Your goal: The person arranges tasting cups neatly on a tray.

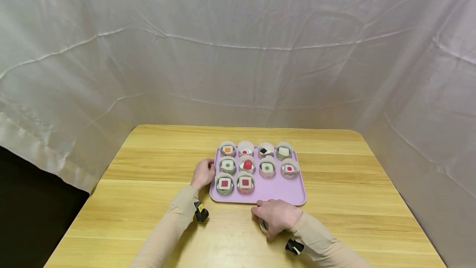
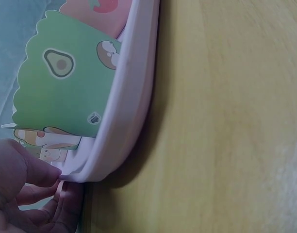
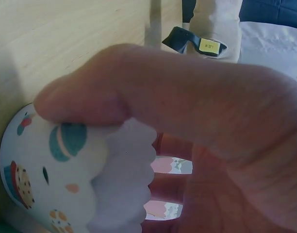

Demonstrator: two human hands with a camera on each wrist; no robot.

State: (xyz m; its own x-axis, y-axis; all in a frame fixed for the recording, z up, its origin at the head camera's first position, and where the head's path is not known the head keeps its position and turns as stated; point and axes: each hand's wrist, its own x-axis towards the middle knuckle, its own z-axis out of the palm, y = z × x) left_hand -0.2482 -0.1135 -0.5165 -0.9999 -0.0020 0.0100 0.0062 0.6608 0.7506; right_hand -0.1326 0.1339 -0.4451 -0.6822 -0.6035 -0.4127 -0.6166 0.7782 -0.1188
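My left hand (image 1: 203,173) pinches the left rim of a pale purple tray (image 1: 282,191). Its thumb lies on the rim and the other fingers are under it in the left wrist view. In front of the tray, my right hand (image 1: 277,216) grips a white scalloped paper baking cup (image 3: 75,165) printed with cupcakes and other small pictures, standing on the table. The hand hides most of that cup in the head view. On the tray stand several similar cups, among them a green cup (image 2: 71,73) with an avocado picture, many holding small white squares with coloured centres.
The wooden table (image 1: 353,202) carries the tray near its middle. Pale curtains (image 1: 260,73) hang behind and beside it. The front right part of the tray shows bare purple surface. A black camera mount (image 1: 295,246) sits at the right wrist.
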